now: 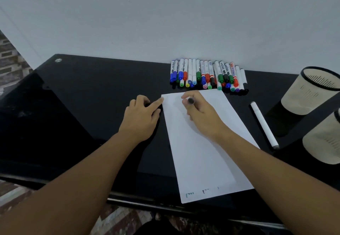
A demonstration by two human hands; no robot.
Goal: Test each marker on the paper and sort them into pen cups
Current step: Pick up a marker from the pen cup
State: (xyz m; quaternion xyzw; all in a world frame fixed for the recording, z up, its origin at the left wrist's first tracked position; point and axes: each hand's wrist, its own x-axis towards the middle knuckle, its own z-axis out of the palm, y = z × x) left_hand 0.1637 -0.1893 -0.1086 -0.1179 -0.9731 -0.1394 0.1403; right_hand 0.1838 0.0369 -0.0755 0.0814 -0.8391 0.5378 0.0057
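Note:
A white sheet of paper [206,153] lies on the black table [88,91], with a few small ink marks near its front edge. My right hand [200,113] grips a marker [191,101] whose dark end shows between the fingers, over the paper's far part. My left hand [142,115] rests on the table with its forefinger pressing the paper's far left corner. Several capped markers [207,75] in blue, red, green and black lie in a row against the wall. One white marker [264,125] lies alone right of the paper.
Two pale pen cups with dark rims lie tipped at the right edge, one farther [311,91] and one nearer [323,142]. The white wall rises right behind the table. The table's front edge runs near my forearms, with tiled floor below.

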